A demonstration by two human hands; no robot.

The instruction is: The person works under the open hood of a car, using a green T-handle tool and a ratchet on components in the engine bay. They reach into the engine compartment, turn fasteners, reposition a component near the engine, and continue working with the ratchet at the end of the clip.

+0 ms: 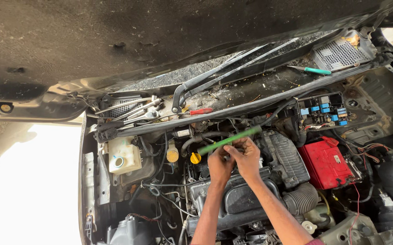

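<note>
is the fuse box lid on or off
Off: the fuse box behind the red battery shows its blue fuses and relays uncovered; no lid sits over them.

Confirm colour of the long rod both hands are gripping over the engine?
Bright green. The rod shows best in the head view, the only one.

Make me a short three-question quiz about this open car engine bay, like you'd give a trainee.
1. True or false: both hands hold the green rod.
2. What colour is the battery cover? A) blue B) red C) white
3. Where does the red-handled screwdriver lie?

Key:
1. True: the left hand and right hand grip the green rod.
2. B: the battery is red.
3. On the cowl ledge, the red-handled screwdriver lies beside the wiper arms.
</note>
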